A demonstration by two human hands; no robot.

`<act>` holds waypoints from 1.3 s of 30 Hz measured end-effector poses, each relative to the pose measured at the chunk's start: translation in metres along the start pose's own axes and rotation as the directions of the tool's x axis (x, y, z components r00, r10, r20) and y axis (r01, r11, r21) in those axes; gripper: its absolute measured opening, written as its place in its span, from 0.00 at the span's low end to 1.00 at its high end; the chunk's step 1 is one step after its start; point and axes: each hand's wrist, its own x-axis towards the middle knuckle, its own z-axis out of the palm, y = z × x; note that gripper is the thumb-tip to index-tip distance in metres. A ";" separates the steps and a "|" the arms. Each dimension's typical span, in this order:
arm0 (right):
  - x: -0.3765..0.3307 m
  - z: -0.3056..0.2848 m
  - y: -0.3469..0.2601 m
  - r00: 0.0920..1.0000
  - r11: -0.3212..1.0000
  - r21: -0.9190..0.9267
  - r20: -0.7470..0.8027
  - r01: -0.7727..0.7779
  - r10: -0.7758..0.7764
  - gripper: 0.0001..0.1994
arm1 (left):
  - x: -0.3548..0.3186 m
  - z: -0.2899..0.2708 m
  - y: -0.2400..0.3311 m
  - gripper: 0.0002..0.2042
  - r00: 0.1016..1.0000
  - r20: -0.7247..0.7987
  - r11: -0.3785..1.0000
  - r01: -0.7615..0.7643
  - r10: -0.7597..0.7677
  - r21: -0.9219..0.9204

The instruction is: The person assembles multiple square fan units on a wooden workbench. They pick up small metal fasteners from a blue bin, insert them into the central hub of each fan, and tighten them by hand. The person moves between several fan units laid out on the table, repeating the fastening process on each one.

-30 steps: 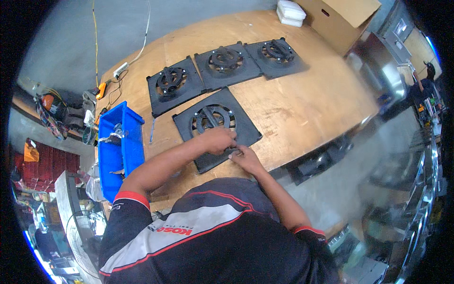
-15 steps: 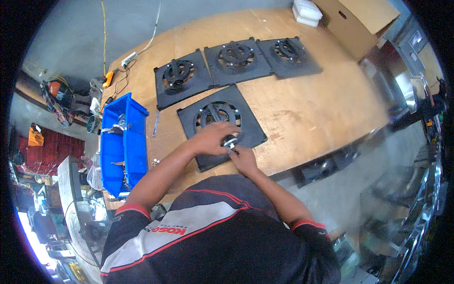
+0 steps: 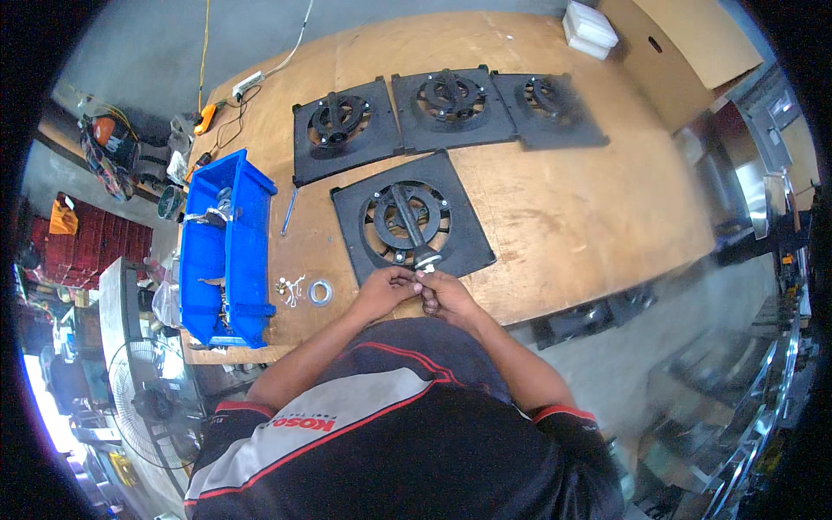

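Observation:
A black square burner plate (image 3: pixel 468 227) lies turned at an angle in front of me, with a round ring (image 3: pixel 433 206) in its middle. From that ring a black tube (image 3: pixel 406 212) runs toward me and ends in a pale, silvery round fitting (image 3: pixel 425 260). My left hand (image 3: pixel 381 293) is closed in a pinch just left of this end; what its fingertips hold is too small to make out. Close beside it, my right hand (image 3: pixel 446 296) pinches at a small white bit (image 3: pixel 427 269) by the fitting. The two hands nearly touch.
Three similar burner plates (image 3: pixel 342 130) lie in a row farther back. On the left stand a blue bin (image 3: pixel 230 260) with small metal parts, a blue pen-like stick (image 3: pixel 289 212), a ring-shaped roll (image 3: pixel 320 293) and white scraps (image 3: pixel 291 289). A cardboard box (image 3: pixel 650 69) and white foam blocks (image 3: pixel 590 30) sit far right.
My left hand has come back off the burner plate to the tube's near end, uncovering the ring. Both hands are now lower and side by side. The view has shifted slightly.

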 end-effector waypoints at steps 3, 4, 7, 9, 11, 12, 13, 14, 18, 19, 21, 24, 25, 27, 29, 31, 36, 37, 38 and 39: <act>-0.012 0.013 -0.012 0.999 0.997 0.065 -0.020 -0.048 0.049 0.10 | 0.007 -0.004 -0.001 0.17 1.000 0.019 1.000 -0.017 0.017 -0.022; -0.016 0.011 -0.012 0.999 0.997 0.062 -0.021 -0.044 0.045 0.11 | 0.008 -0.006 0.002 0.17 0.998 0.022 0.998 -0.058 0.058 0.010; -0.027 0.017 -0.022 0.998 0.998 0.057 -0.065 -0.020 0.023 0.10 | 0.009 -0.009 0.009 0.16 0.985 0.036 0.984 -0.169 0.167 0.052; -0.028 0.018 -0.026 0.995 0.999 0.047 -0.096 0.023 -0.019 0.09 | 0.010 -0.011 0.010 0.16 0.974 0.035 0.974 -0.226 0.226 0.006; -0.026 0.017 -0.030 0.990 0.996 0.028 -0.111 0.088 -0.084 0.09 | 0.015 -0.008 0.000 0.17 0.963 -0.009 0.963 -0.268 0.268 0.024; -0.024 0.015 -0.033 0.981 0.991 0.066 -0.162 0.117 -0.105 0.09 | 0.016 -0.008 0.001 0.18 0.956 -0.032 0.957 -0.290 0.291 0.034; -0.022 0.012 -0.036 0.969 0.984 0.102 -0.213 0.147 -0.123 0.09 | 0.017 -0.006 0.001 0.18 0.953 -0.044 0.953 -0.296 0.299 0.069; -0.022 0.010 -0.038 0.955 0.974 0.136 -0.263 0.179 -0.139 0.10 | 0.017 -0.005 0.002 0.19 0.950 -0.056 0.948 -0.301 0.307 0.104; -0.024 -0.010 -0.038 0.880 0.945 0.046 -0.380 0.325 -0.284 0.09 | 0.012 -0.003 0.015 0.21 0.902 -0.086 0.878 -0.386 0.424 0.282; -0.026 -0.012 -0.038 0.861 0.945 -0.049 -0.399 0.324 -0.315 0.09 | 0.012 -0.003 0.014 0.21 0.903 -0.092 0.885 -0.383 0.419 0.265; -0.024 -0.018 -0.033 0.824 0.933 -0.213 -0.440 0.289 -0.356 0.09 | 0.013 -0.003 0.013 0.21 0.907 -0.099 0.897 -0.378 0.408 0.230; -0.024 -0.019 -0.023 0.807 0.861 -0.447 -0.399 0.242 -0.435 0.10 | 0.018 -0.003 0.015 0.20 0.912 -0.104 0.891 -0.356 0.397 0.283; -0.024 -0.015 -0.021 0.810 0.822 -0.520 -0.366 0.231 -0.459 0.10 | 0.021 -0.004 0.014 0.20 0.907 -0.091 0.879 -0.367 0.410 0.305; -0.029 0.000 -0.026 0.839 0.800 -0.564 -0.320 0.206 -0.441 0.11 | 0.027 -0.005 0.014 0.20 0.897 -0.063 0.852 -0.391 0.437 0.349; -0.021 0.005 -0.022 0.853 0.779 -0.594 -0.288 0.198 -0.436 0.12 | 0.029 -0.008 0.016 0.21 0.939 -0.043 0.878 -0.303 0.342 0.371; -0.011 0.001 -0.016 0.828 0.740 -0.642 -0.291 0.202 -0.478 0.11 | 0.030 -0.011 0.018 0.21 0.950 -0.033 0.884 -0.277 0.311 0.376; -0.006 -0.005 -0.018 0.842 0.789 -0.584 -0.316 0.191 -0.438 0.11 | 0.028 -0.006 0.022 0.19 0.910 -0.063 0.862 -0.364 0.410 0.352; -0.003 -0.010 -0.015 0.840 0.775 -0.599 -0.300 0.203 -0.452 0.11 | 0.028 -0.006 0.020 0.18 0.912 -0.059 0.864 -0.362 0.406 0.349; -0.001 -0.013 -0.013 0.838 0.760 -0.613 -0.283 0.216 -0.467 0.11 | 0.030 -0.006 0.017 0.18 0.914 -0.055 0.866 -0.360 0.402 0.346; 0.001 -0.015 -0.012 0.845 0.785 -0.579 -0.287 0.222 -0.451 0.11 | 0.031 -0.005 0.017 0.18 0.916 -0.053 0.869 -0.358 0.399 0.342</act>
